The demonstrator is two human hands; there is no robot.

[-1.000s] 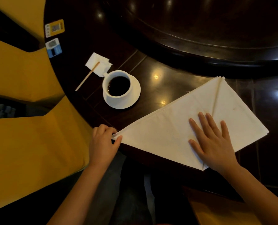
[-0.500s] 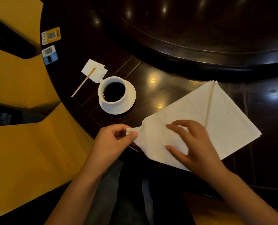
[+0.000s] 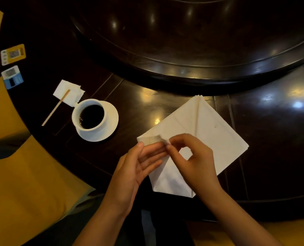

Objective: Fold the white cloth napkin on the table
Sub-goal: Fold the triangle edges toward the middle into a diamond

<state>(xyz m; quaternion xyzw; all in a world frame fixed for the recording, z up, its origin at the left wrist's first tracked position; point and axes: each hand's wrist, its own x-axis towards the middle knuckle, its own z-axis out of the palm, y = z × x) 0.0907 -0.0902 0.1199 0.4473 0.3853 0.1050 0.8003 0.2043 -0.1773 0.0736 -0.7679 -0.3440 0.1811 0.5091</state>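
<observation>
The white cloth napkin (image 3: 211, 132) lies on the dark table (image 3: 272, 157) in a kite shape, one point toward the far side. Its left corner is lifted and folded inward over the middle. My left hand (image 3: 140, 164) holds that raised flap with thumb and fingers at the napkin's left edge. My right hand (image 3: 190, 157) pinches the tip of the same corner just above the cloth, over the napkin's centre. The hands nearly touch and hide the napkin's middle.
A white cup of black coffee on a saucer (image 3: 94, 119) stands left of the napkin. Beyond it lie a small paper napkin (image 3: 67, 91) and a wooden stirrer (image 3: 56, 108). Two cards (image 3: 12, 66) sit at far left. A raised round turntable (image 3: 201, 50) fills the back. Yellow seat cushions (image 3: 23, 183) lie left.
My left hand carried the napkin's left corner rightward over the cloth. My right hand lifted off the napkin and pinched that corner's tip. The triangle became a kite shape.
</observation>
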